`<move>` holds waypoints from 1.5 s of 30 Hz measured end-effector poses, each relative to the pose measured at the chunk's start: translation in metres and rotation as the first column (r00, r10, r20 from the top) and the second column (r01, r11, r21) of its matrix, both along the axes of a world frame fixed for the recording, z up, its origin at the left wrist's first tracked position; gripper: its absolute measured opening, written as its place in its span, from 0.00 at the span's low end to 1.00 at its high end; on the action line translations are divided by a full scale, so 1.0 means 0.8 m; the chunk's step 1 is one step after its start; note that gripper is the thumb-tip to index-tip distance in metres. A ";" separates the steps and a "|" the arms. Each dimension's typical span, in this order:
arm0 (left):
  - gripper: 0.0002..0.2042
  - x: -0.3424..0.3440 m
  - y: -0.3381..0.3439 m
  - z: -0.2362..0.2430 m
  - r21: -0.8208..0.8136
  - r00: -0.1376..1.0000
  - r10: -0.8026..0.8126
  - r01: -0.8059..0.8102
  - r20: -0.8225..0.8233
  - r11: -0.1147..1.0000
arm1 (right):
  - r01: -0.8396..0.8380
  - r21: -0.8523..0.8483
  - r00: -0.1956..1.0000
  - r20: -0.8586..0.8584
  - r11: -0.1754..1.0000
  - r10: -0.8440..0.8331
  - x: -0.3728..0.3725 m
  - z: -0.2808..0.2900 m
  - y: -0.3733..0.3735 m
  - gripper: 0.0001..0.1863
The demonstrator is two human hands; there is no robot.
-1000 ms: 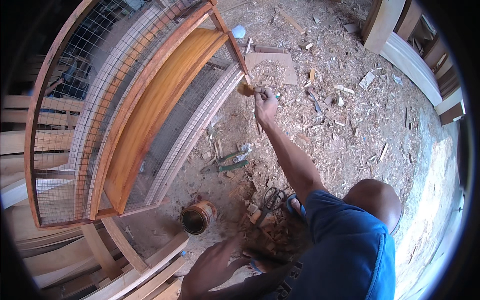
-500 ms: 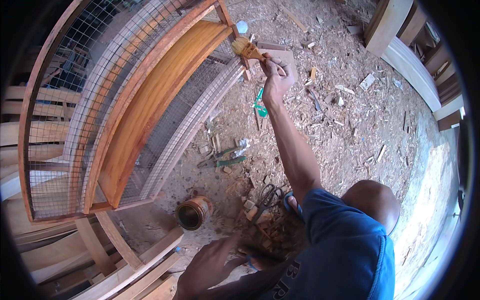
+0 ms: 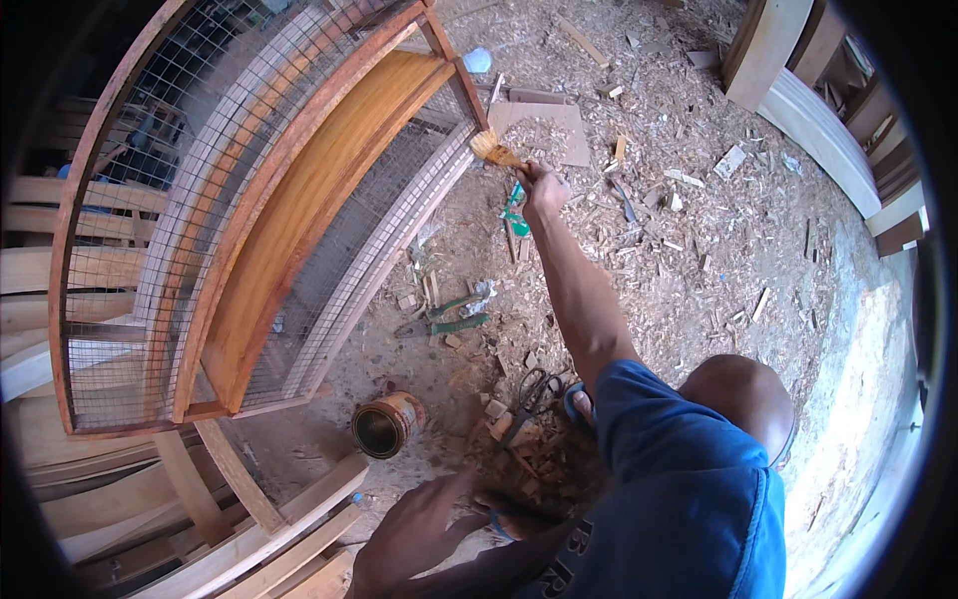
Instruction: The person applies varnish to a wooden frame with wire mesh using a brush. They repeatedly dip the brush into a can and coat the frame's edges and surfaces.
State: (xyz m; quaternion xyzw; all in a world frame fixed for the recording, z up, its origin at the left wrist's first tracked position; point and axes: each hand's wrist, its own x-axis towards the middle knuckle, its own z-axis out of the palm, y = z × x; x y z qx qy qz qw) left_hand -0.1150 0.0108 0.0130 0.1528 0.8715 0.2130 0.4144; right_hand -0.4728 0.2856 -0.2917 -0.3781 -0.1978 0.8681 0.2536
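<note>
My right hand (image 3: 544, 190) grips the handle of a paintbrush (image 3: 501, 153) with pale bristles and a stained, brownish body. The bristle end is at the far right corner of a wooden frame (image 3: 465, 92) fitted with wire mesh; whether it touches the wood is hard to tell. Inside the frame runs a glossy orange-brown board (image 3: 324, 190). My left hand (image 3: 414, 529) hangs low near the bottom edge, fingers stretched with the thumb apart, holding nothing. Ahead of it an open tin (image 3: 404, 411) lies tilted or stands on the floor, its inside dark.
Wood shavings and offcuts cover the floor. Green-handled pliers (image 3: 461, 324), scissors (image 3: 540, 389) and a cardboard piece (image 3: 554, 128) lie there. Stacked timber (image 3: 230, 559) is at the lower left, and more wooden pieces (image 3: 823, 140) stand at the far right. My knee (image 3: 740, 404) is beside my right arm.
My right hand and the brush have moved a little nearer, down along the frame's right end. The frame has shifted slightly in view. My left hand stays put.
</note>
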 end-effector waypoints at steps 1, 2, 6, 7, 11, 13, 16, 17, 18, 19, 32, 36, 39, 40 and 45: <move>0.35 0.000 0.001 0.001 -0.009 1.000 0.002 -0.002 0.005 1.000 | -0.003 0.022 1.000 -0.009 1.000 0.003 0.000 0.001 0.002 0.06; 0.35 0.001 0.002 0.002 -0.016 1.000 0.004 -0.004 0.012 1.000 | -0.007 0.091 0.999 -0.049 0.996 0.012 0.000 0.002 0.004 0.06; 0.35 0.002 0.004 0.008 -0.039 1.000 0.003 -0.002 0.029 0.999 | 0.013 0.136 1.000 0.006 0.991 -0.014 -0.011 0.013 0.011 0.06; 0.35 0.003 0.005 0.009 -0.033 1.000 0.002 -0.001 0.021 0.999 | 0.013 0.113 1.000 0.007 0.993 -0.014 -0.013 0.016 0.013 0.09; 0.35 0.012 0.001 0.013 -0.019 1.000 0.009 -0.010 -0.025 1.000 | 0.032 0.157 0.999 0.022 0.987 -0.036 -0.009 0.027 0.020 0.18; 0.34 0.017 0.000 0.015 -0.006 0.998 0.011 -0.011 -0.054 1.000 | 0.101 0.263 0.995 -0.016 0.959 -0.100 -0.002 0.035 0.027 0.21; 0.34 0.020 0.000 0.022 -0.006 0.995 0.005 -0.006 -0.099 1.000 | 0.193 0.057 0.959 -0.223 0.980 -0.176 0.004 0.061 0.046 0.15; 0.34 0.018 -0.001 0.025 -0.006 0.997 0.009 -0.010 -0.080 1.000 | 0.176 -0.027 0.940 -0.293 0.984 -0.177 -0.003 0.078 0.055 0.15; 0.34 0.016 -0.001 0.026 0.004 0.998 0.012 -0.012 -0.064 1.000 | 0.174 -0.114 0.937 -0.288 0.978 -0.200 -0.012 0.098 0.067 0.15; 0.34 0.015 -0.001 0.028 0.005 0.997 -0.002 0.002 -0.073 1.000 | 0.110 -0.053 0.908 -0.401 0.993 -0.122 -0.020 0.119 0.079 0.15; 0.30 0.084 -0.046 0.002 0.176 0.982 -0.140 0.161 -0.126 0.971 | -0.528 0.263 0.712 0.656 -0.807 -0.252 0.003 0.248 0.112 0.37; 0.28 0.110 -0.043 -0.001 0.232 0.982 -0.188 0.186 -0.015 0.955 | -0.268 0.578 0.543 0.751 -0.771 0.375 0.032 0.196 0.093 0.08; 0.27 0.119 -0.041 -0.004 0.315 0.978 -0.109 0.162 -0.179 0.935 | 0.022 0.751 0.701 0.459 -0.660 0.545 0.036 0.143 0.068 0.07; 0.26 0.121 -0.041 -0.006 0.362 0.971 -0.067 0.149 -0.230 0.920 | 0.047 0.731 0.679 0.477 -0.681 0.559 0.032 0.130 0.066 0.06; 0.20 0.113 -0.034 -0.016 0.374 0.979 0.025 0.053 -0.201 0.926 | -0.069 0.647 0.711 0.566 -0.759 0.418 0.003 0.097 0.059 0.04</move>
